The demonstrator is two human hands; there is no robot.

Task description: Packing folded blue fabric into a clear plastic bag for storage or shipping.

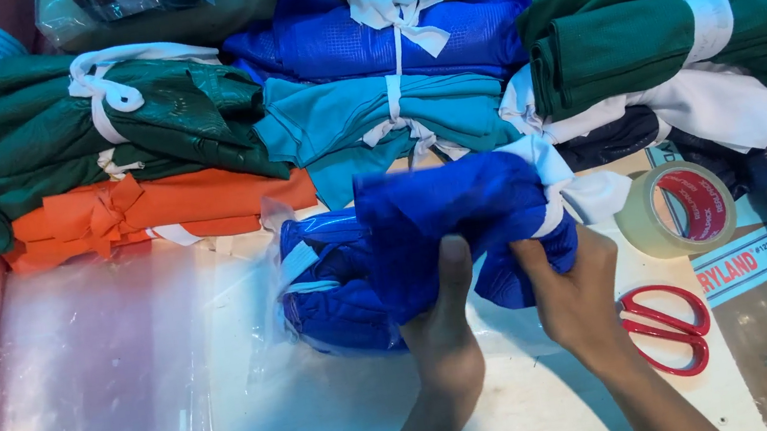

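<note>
A bundle of royal blue fabric (452,211) with a white band around its right end sits at the centre. My left hand (443,326) grips its lower middle, thumb up against the cloth. My right hand (572,294) holds the bundle's right underside near the white band. Just left of it lies another blue bundle in a clear plastic bag (325,292), touching the one I hold.
Tied fabric bundles are stacked behind: green (95,125), orange (156,211), blue (379,33), teal (371,118), green (664,20), and white and black on the right. A roll of packing tape (674,209) and red-handled scissors (665,327) lie right. Clear plastic sheeting (99,381) lies left.
</note>
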